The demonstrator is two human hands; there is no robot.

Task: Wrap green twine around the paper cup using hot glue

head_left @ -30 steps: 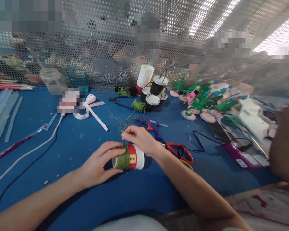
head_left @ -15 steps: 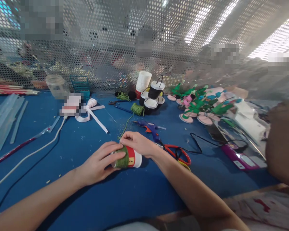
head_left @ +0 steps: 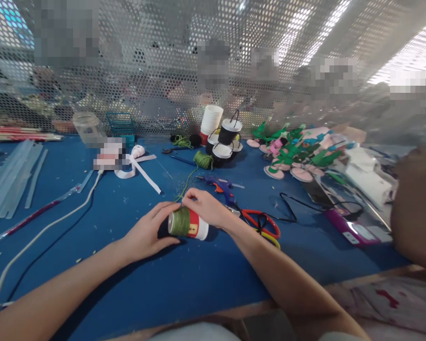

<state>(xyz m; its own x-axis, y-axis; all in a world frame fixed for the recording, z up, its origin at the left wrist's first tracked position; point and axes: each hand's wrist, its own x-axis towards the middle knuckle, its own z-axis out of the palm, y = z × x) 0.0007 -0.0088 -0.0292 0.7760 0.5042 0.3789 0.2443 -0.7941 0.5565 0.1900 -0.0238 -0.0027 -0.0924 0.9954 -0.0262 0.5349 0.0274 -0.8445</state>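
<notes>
A paper cup [head_left: 199,229], red and white, lies on its side with green yarn [head_left: 181,223] wound round its left part. My right hand [head_left: 203,207] is closed over the cup's upper side, its fingertips pinched at the yarn strand's end of the wrap. My left hand [head_left: 151,234] is open around the cup's left end, thumb spread below and index finger reaching the top by the right fingertips. A loose strand runs back from the cup to a green yarn ball [head_left: 203,160].
Behind the hands lies a blue glue gun [head_left: 220,187], with red-handled scissors [head_left: 262,222] to the right. Small black buckets [head_left: 230,132], stacked white cups [head_left: 212,121] and green felt plants [head_left: 298,154] stand farther back. Glue sticks [head_left: 14,180] and a white cable [head_left: 53,222] lie left. Another person's arm [head_left: 415,208] is at right.
My left hand has loosened from the wrapped cup and drawn slightly left, its fingers opening and uncovering the yarn. My right hand stays at the cup's top, shifted slightly.
</notes>
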